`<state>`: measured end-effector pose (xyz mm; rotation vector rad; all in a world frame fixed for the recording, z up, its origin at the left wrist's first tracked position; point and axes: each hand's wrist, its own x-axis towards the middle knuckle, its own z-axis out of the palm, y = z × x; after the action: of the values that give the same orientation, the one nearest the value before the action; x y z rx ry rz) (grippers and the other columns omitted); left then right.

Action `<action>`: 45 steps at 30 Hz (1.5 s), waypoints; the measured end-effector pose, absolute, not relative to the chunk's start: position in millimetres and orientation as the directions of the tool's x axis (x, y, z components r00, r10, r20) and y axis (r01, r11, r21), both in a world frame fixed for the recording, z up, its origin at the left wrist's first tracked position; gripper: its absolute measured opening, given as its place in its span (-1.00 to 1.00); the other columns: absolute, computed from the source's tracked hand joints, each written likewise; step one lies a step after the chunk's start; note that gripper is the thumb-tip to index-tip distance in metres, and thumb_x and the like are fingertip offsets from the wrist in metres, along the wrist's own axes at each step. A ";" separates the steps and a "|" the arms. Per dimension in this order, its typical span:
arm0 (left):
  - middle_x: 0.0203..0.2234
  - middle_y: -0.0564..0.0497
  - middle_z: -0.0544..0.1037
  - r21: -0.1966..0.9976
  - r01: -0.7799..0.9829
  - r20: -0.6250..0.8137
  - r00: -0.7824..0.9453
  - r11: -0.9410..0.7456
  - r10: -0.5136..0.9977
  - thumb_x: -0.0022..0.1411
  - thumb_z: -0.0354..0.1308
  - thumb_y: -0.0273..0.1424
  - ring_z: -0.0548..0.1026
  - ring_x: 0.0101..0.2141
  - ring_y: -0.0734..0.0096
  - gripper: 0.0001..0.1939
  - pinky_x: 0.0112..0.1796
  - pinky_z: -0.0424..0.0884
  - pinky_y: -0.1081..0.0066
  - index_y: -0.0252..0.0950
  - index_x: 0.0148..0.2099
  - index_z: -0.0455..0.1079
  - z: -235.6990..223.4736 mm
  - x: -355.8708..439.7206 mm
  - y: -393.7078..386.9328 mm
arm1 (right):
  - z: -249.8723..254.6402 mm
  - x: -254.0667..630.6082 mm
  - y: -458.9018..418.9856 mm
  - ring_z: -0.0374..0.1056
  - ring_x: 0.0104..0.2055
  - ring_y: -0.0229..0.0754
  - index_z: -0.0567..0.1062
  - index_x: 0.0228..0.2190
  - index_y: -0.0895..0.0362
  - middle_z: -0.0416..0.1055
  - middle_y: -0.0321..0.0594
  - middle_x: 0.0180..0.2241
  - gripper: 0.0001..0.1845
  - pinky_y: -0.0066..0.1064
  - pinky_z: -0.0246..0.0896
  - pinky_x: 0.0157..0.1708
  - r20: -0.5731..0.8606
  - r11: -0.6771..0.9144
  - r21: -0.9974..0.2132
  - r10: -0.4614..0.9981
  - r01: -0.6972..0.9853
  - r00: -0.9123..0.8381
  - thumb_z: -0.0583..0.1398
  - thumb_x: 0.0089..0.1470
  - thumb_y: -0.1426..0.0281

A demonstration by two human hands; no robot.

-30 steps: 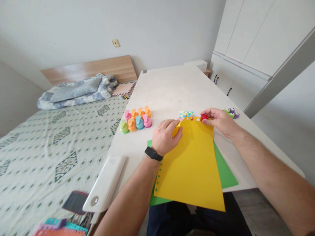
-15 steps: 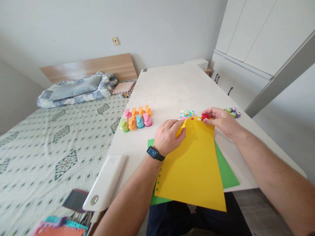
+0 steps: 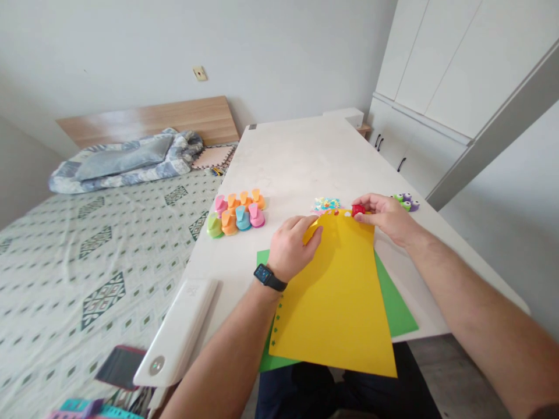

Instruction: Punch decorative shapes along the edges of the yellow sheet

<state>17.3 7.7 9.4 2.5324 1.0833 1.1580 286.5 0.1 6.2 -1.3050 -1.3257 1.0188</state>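
Observation:
A sheet of yellow paper (image 3: 334, 302) lies over a green sheet (image 3: 395, 299) at the table's near edge. Small star-shaped holes run down its lower left side, and a few cut shapes show along its far edge. My left hand (image 3: 290, 247), with a watch on the wrist, grips the sheet's far left corner between thumb and fingers. At the far right corner, my right hand (image 3: 386, 216) is closed around a small red craft punch (image 3: 358, 210) set on the paper's edge. The punch is partly hidden by my fingers.
Several colourful craft punches (image 3: 236, 214) stand at the left. Small paper cutouts (image 3: 326, 203) lie beyond the yellow sheet, and green and purple punches (image 3: 407, 202) are at the right. A white power bank (image 3: 179, 331) sits on the left edge, beside the bed (image 3: 144, 233).
Both hands stay on the sheet and the red punch, with only slight finger movement. The whole view has shifted a little, so things appear slightly further left.

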 end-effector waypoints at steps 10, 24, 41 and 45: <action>-0.26 -0.02 0.63 0.720 0.502 0.443 0.198 -0.478 0.875 0.35 0.13 -0.23 0.56 -0.28 0.36 -0.74 -0.23 0.45 0.40 -0.25 -0.05 0.51 15.7 16.6 10.2 | 11.3 283.5 -1.6 0.43 -0.20 -0.16 0.56 -0.21 0.13 0.55 -0.21 -0.24 -0.61 -0.28 0.27 -0.08 0.080 0.075 -0.988 0.996 0.139 0.028 0.44 -0.15 0.36; 0.17 -0.17 0.40 0.420 0.649 0.646 0.277 -0.634 0.711 0.30 0.19 -0.27 0.33 0.20 0.09 -0.52 0.20 0.26 0.02 -0.22 0.24 0.33 21.0 16.0 18.3 | 10.3 276.3 -3.6 0.46 -0.17 -0.14 0.54 -0.20 0.12 0.56 -0.19 -0.21 -0.61 -0.25 0.32 -0.06 0.060 0.066 -0.989 0.997 0.136 -0.046 0.41 -0.15 0.44; -0.31 -0.03 0.62 0.329 0.579 0.390 0.636 -0.746 0.666 0.38 0.09 -0.31 0.54 -0.22 0.24 -0.82 -0.09 0.38 0.23 -0.21 -0.20 0.51 20.6 66.7 33.5 | 10.6 271.9 -6.4 0.48 -0.16 -0.11 0.57 -0.12 0.10 0.57 -0.21 -0.25 -0.57 -0.22 0.36 -0.05 0.091 0.114 -0.973 0.989 0.201 -0.117 0.39 -0.11 0.42; -0.33 -0.03 0.62 0.376 0.566 0.389 0.622 -0.734 0.679 0.37 0.09 -0.35 0.55 -0.25 0.26 -0.83 -0.11 0.39 0.26 -0.22 -0.23 0.49 17.8 65.7 32.6 | 10.0 270.3 -7.5 0.49 -0.16 -0.11 0.56 -0.11 0.10 0.58 -0.20 -0.22 -0.56 -0.23 0.36 -0.06 0.089 0.113 -0.972 0.988 0.205 -0.123 0.40 -0.09 0.36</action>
<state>65.7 32.6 17.8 2.6293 1.0240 0.7644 270.3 -7.5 10.0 -1.2303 -1.4971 1.1063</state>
